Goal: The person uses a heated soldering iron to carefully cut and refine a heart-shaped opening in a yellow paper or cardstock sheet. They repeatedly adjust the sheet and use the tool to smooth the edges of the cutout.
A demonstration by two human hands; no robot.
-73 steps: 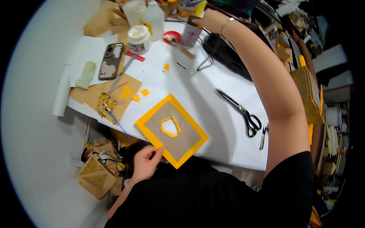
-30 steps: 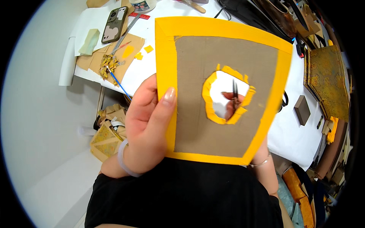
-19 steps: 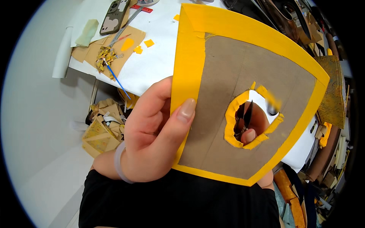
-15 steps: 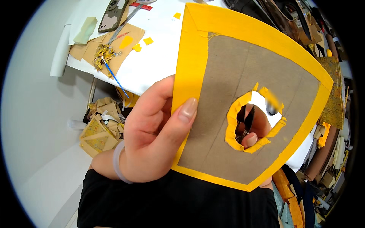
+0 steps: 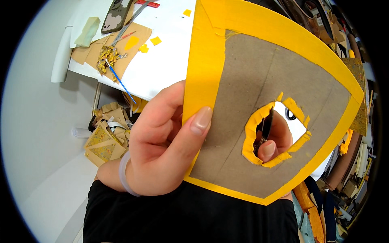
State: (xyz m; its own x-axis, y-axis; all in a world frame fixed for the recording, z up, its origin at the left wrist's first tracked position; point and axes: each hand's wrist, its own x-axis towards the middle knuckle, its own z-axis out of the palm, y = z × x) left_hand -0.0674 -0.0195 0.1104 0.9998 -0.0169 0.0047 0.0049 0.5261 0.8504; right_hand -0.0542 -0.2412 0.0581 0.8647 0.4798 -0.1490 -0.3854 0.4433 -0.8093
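Observation:
My left hand pinches the left edge of a fan-shaped grey board, thumb on the front and fingers behind. Folded yellow cloth borders the board. Snipped yellow tabs line its irregular hole, folded outward onto the grey face. Behind the board is my right hand, visible mainly through that hole. Its curled fingers are closed on a dark, pointed, blade-like tool, whose full shape the board hides. A black loop also shows through the opening, against white.
On the white table lie a phone, a metal ruler, yellow scraps, crumpled patterned pieces and a blue-handled brush. A heap of scraps sits below left. Rolls and offcuts crowd the right.
The board has shifted slightly right and its upper part is nearer. Through the hole, more of my right hand's fingers show. My left hand keeps its grip.

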